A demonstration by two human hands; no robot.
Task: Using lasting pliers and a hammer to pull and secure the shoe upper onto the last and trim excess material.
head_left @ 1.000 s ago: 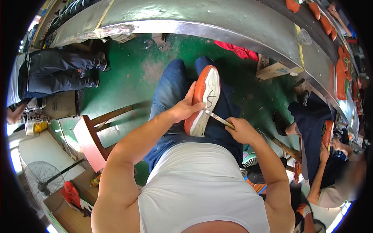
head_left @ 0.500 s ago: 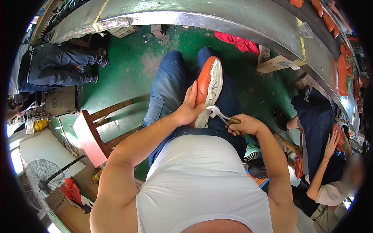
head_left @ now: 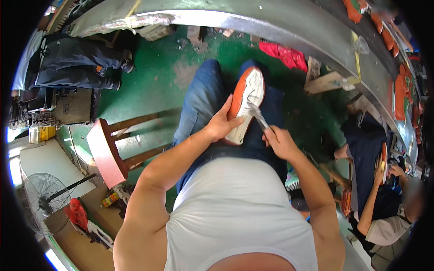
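An orange-brown shoe (head_left: 236, 105) rests across my thighs, its pale underside (head_left: 253, 90) tilted up and its toe pointing away from me. My left hand (head_left: 221, 123) is clamped on its left side, the thumb pressing over the sole and the fingers along the upper. Closed round a pair of shoemaker's pincers (head_left: 259, 118) is my right hand (head_left: 280, 142). Their metal head meets the middle of the sole, while most of the handles are hidden in my fist.
A long metal-edged bench (head_left: 253, 28) curves across the far side, with several orange shoes (head_left: 401, 90) at its right. A wooden stool (head_left: 107, 156) and a fan (head_left: 44, 203) stand left. One person (head_left: 81, 67) is at far left; another (head_left: 384, 226) sits right. Red cloth (head_left: 285, 56) lies under the bench.
The pincers have moved up the sole from near the heel toward the middle. The shoe has rolled so more of its underside faces up. The whole view has shifted slightly.
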